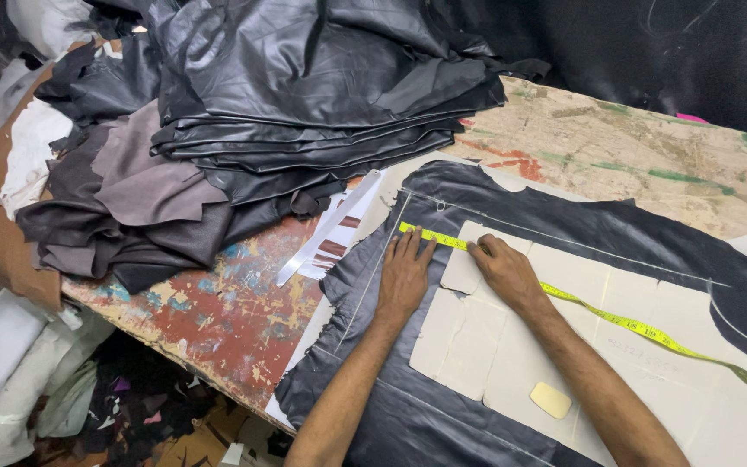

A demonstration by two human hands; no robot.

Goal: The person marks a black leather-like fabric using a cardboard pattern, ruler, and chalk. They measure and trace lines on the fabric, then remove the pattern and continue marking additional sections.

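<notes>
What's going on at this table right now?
A person is holding a yellow measuring tape flat across a pale paper pattern that lies on a sheet of black leather. The left hand presses the tape's end down near the pattern's corner, and the right hand pins it just beside. A small piece of chalk sits on the pattern. Folded dark leather is stacked at the table's far end.

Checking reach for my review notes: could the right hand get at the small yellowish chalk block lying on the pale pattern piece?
Probably yes. The chalk block lies bare on the pattern piece, beside the right forearm, with nothing over it; the right hand would have to leave the tape measure.
</notes>
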